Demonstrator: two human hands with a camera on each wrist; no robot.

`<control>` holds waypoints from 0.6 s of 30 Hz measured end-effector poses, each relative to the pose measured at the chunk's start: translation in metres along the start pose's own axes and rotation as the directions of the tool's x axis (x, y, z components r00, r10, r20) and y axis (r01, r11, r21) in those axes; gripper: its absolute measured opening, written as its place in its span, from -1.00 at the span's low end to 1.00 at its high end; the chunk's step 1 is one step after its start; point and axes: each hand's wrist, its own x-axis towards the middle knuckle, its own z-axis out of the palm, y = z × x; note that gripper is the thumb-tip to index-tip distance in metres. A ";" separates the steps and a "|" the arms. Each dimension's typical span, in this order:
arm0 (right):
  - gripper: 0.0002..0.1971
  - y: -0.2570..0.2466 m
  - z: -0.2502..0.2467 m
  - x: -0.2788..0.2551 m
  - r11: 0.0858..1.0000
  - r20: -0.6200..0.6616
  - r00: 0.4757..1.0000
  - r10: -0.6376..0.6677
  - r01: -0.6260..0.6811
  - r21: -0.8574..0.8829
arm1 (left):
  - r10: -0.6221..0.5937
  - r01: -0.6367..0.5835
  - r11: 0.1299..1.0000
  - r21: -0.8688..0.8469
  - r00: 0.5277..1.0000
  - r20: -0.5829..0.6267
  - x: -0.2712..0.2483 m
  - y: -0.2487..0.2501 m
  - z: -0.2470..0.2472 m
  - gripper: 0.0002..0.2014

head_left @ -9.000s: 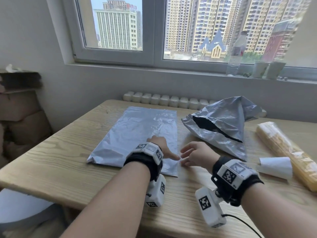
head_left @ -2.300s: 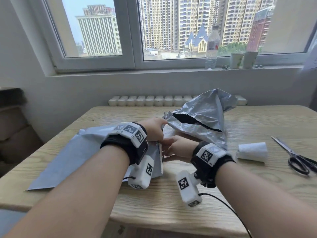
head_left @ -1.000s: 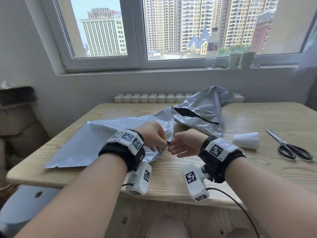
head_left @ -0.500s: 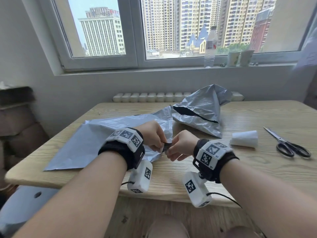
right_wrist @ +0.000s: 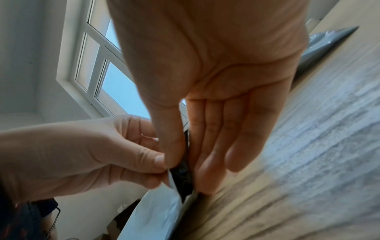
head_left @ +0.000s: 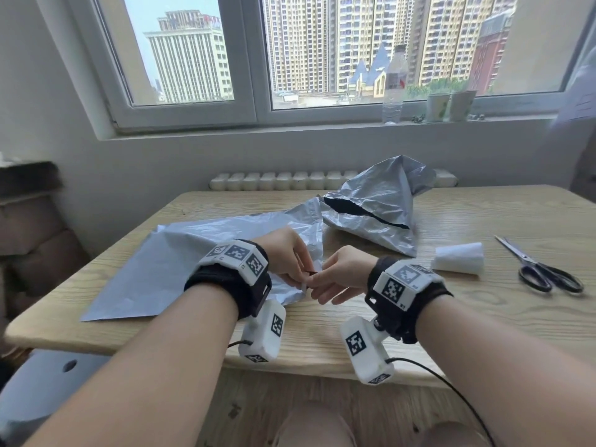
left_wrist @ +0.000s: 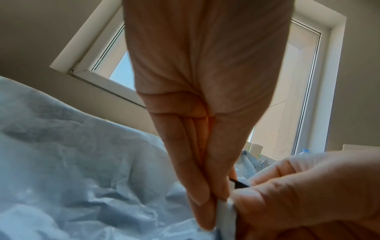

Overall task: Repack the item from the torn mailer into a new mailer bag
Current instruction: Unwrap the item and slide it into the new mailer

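The new grey mailer (head_left: pixel 180 253) lies on the wooden table (head_left: pixel 483 317), its far right part lifted and creased. My left hand (head_left: pixel 303 280) pinches its near right corner edge (left_wrist: pixel 223 209) between thumb and fingers. My right hand (head_left: pixel 317 283) pinches the other layer of the same edge, where the black inner side (right_wrist: pixel 183 170) shows between the two hands. The torn grey mailer (head_left: pixel 377 204) sits crumpled behind them, its dark opening facing me. No packed item shows in either bag.
A white roll (head_left: pixel 458 262) lies right of my hands, and black-handled scissors (head_left: pixel 541 272) lie further right. A bottle (head_left: pixel 393 88) and two cups (head_left: pixel 450 106) stand on the windowsill. Brown boxes (head_left: pixel 29 227) are stacked left of the table.
Both hands have stayed at the new mailer's near corner. The right hand has closed in on the edge, and the black inner layer now shows between the fingers.
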 end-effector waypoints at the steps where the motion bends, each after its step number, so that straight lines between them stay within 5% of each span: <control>1: -0.70 0.001 0.000 0.001 1.000 -0.005 1.000 0.000 0.000 0.000 | 0.002 -0.002 1.000 -0.011 1.000 0.004 0.000 -0.001 0.000 -0.86; 10: -0.87 0.005 -0.003 0.001 0.998 -0.046 0.999 0.012 -0.015 -0.067 | -0.033 0.033 0.997 0.066 0.999 -0.002 0.002 0.001 0.002 -0.83; 13: -0.93 0.008 -0.009 0.003 0.998 -0.175 0.984 0.014 -0.025 -0.057 | -0.059 0.057 0.994 0.093 0.998 0.018 0.002 0.004 0.003 -0.83; 18: -0.93 0.008 -0.038 0.004 0.997 -0.456 0.890 0.024 0.013 0.076 | -0.135 0.113 0.980 0.164 0.982 0.130 0.000 0.008 0.005 -0.87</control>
